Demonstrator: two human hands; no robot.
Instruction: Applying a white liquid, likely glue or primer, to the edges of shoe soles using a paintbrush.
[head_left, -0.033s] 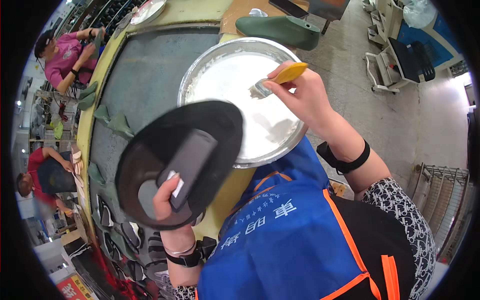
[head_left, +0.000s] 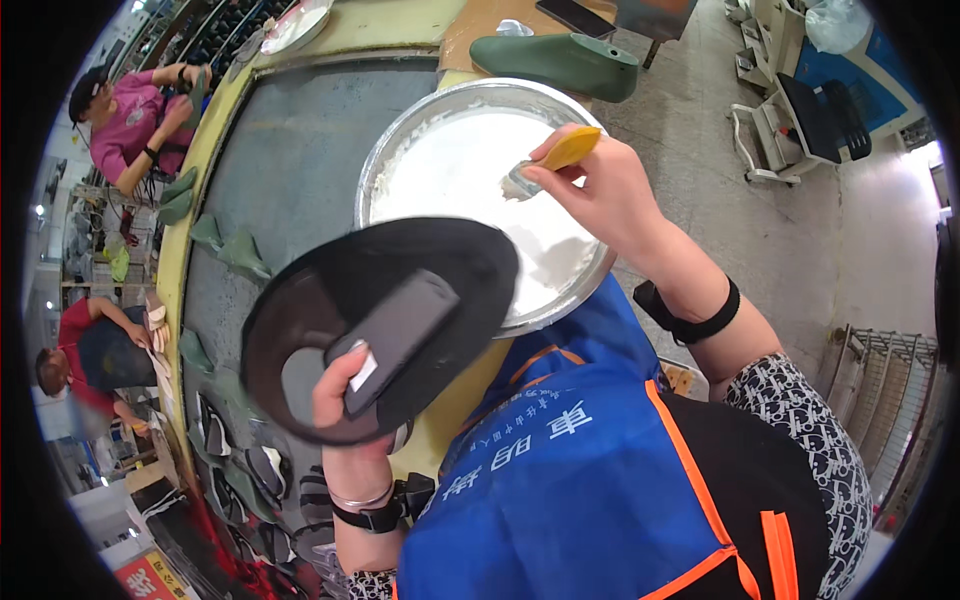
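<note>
My right hand (head_left: pixel 612 190) pinches a flat brush with a yellow handle (head_left: pixel 573 148). Its bristle end touches the white, glue-like liquid (head_left: pixel 450 165) in a wide metal basin (head_left: pixel 374 175). In my left hand (head_left: pixel 340 388) is a black oval shoe part (head_left: pixel 480 262), hollow like a bowl and smeared by motion. A grey padded strip with a small white patch lies across its inside, under my thumb. This shoe part overlaps the basin's lower left rim in view. Most of my left fingers are hidden behind it.
A dark green shoe last (head_left: pixel 550 64) lies beyond the basin, near a dark phone (head_left: pixel 575 17). Green lasts (head_left: pixel 240 252) and dark shoes (head_left: pixel 262 470) line the left of the grey worktable (head_left: pixel 330 130). Two people (head_left: pixel 130 130) work past its left edge. A wire rack (head_left: pixel 880 400) stands right.
My left hand has shifted the black shoe part a little to the right, and its tilt has changed slightly. The brush and my right hand have moved slightly left.
</note>
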